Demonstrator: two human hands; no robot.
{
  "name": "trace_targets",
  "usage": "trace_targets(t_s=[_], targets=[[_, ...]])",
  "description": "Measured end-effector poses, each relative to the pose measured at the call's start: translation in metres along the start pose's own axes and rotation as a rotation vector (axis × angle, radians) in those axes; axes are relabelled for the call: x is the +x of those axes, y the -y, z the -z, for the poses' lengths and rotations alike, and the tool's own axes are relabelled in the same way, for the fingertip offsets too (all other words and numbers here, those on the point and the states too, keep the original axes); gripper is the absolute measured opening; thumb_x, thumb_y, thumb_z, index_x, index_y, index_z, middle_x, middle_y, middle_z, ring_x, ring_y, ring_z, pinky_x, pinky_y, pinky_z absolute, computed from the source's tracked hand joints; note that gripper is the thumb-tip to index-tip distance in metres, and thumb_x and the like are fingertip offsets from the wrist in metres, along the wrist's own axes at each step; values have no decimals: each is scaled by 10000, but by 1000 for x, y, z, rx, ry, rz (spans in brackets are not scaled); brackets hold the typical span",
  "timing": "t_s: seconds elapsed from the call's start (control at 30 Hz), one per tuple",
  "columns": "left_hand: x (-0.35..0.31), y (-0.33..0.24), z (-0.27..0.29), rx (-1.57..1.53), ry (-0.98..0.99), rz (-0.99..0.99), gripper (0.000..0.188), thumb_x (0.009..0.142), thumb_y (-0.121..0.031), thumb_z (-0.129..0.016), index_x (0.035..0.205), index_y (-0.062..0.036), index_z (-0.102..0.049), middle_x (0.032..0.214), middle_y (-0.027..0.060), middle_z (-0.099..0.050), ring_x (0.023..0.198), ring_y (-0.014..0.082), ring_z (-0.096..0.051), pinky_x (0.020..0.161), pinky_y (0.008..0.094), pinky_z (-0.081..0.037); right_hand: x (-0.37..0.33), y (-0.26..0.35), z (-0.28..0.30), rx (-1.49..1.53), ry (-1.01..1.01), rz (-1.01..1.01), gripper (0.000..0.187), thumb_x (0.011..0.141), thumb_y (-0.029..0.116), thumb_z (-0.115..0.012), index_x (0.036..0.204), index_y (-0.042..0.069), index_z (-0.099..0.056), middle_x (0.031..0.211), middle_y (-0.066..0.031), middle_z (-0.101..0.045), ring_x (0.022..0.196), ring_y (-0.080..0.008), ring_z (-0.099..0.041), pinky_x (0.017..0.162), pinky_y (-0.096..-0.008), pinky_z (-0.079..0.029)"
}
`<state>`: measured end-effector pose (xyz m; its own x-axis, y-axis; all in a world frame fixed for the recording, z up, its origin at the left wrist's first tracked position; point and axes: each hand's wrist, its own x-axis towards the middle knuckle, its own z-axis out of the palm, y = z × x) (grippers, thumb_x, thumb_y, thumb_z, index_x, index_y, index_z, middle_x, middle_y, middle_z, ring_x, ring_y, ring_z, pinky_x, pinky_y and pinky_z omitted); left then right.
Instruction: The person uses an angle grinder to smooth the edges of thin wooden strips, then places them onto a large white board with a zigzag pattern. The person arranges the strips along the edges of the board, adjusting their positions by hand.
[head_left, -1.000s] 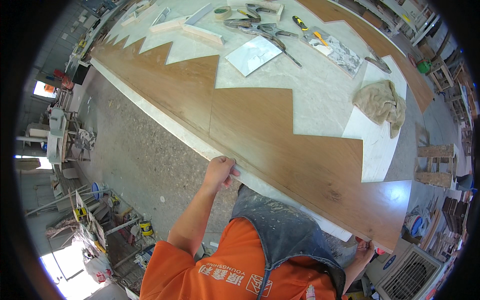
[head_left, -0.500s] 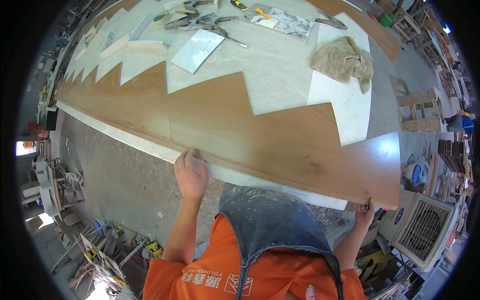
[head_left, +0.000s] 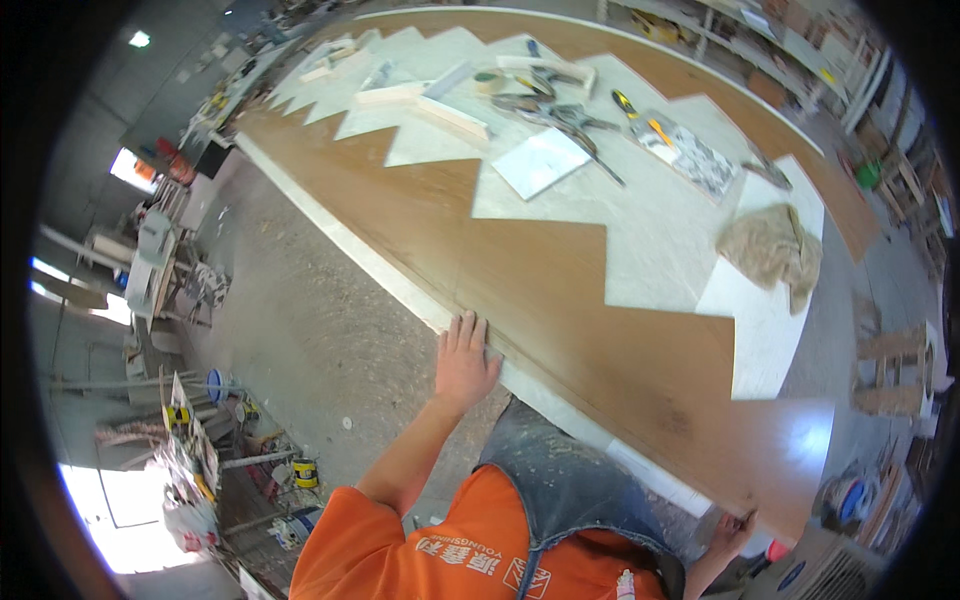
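Observation:
A long brown board [head_left: 540, 290] with a saw-toothed far edge lies on a pale table, its straight edge toward me. My left hand [head_left: 467, 362] rests on that straight edge with fingers stretched over it and the thumb apart. At the near right end, my right hand [head_left: 733, 535] grips the board's edge, thumb on top; its other fingers are mostly hidden. A white strip [head_left: 330, 235] runs under the near edge. Beyond the teeth lie a glossy white square sheet [head_left: 540, 163], dark metal clamps [head_left: 570, 118], a yellow-black utility knife [head_left: 624, 103] and a tape roll [head_left: 487, 84].
A tan rag [head_left: 770, 250] lies on a white panel [head_left: 765, 340] at the right. A second brown board [head_left: 770, 115] lines the far side. Clutter with a yellow bucket [head_left: 304, 472] stands on the floor at lower left; a fan unit [head_left: 830, 578] sits at lower right.
My view has turned left, so the table appears tilted further down to the right. My left fingers now lie straighter on the edge. The right hand keeps its hold at the board's end.

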<state>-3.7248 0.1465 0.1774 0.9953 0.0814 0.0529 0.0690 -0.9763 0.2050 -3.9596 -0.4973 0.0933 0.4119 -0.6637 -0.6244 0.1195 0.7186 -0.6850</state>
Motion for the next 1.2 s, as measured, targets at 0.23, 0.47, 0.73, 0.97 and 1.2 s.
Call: trace_targets(t_s=[0.23, 0.47, 0.73, 0.97, 1.2], targets=[[-56, -8, 4, -124, 88, -5, 745, 831, -253, -710, 1471, 16, -439, 1543, 242, -418, 1444, 447, -363, 1182, 512, -331, -6, 0, 16, -62, 82, 7, 552, 937, 412, -703, 1352, 79, -555, 1269, -78, -563, 1147, -234, -526, 897, -368, -492], [-119, -17, 8, -309, 373, 93, 618, 946, -368, -619, 1464, -59, -486, 1474, 238, -507, 1375, 401, -469, 1112, 477, -414, -18, -15, 66, 25, -66, 72, 773, 887, 615, -676, 1428, 93, -493, 1357, -87, -550, 1285, -278, -525, 1047, -418, -454], [-169, 40, -138, -225, 1146, -380, 580, 925, -419, -629, 1358, -34, -600, 1286, 246, -655, 1209, 407, -618, 1013, 459, -493, -160, -64, 98, -87, -350, 12, 602, 947, 410, -694, 1374, 27, -511, 1183, -170, -601, 1024, -329, -654, 783, -425, -562], [-134, -53, -84, -36, 1064, -575, 545, 927, -372, -643, 1362, -45, -603, 1260, 224, -679, 1177, 377, -651, 1013, 452, -503, -272, -86, 177, -13, -619, 17, 341, 940, 292, -700, 1132, 35, -585, 882, -87, -632, 688, -237, -668, 537, -345, -547], [-161, -206, -64, -91, 1036, -754, 519, 938, -344, -659, 1352, -36, -603, 1238, 200, -698, 1122, 342, -687, 965, 433, -534, -241, -99, 269, 126, -554, -20, 335, 943, 302, -682, 1172, 72, -597, 958, -91, -659, 792, -245, -684, 644, -363, -574]])
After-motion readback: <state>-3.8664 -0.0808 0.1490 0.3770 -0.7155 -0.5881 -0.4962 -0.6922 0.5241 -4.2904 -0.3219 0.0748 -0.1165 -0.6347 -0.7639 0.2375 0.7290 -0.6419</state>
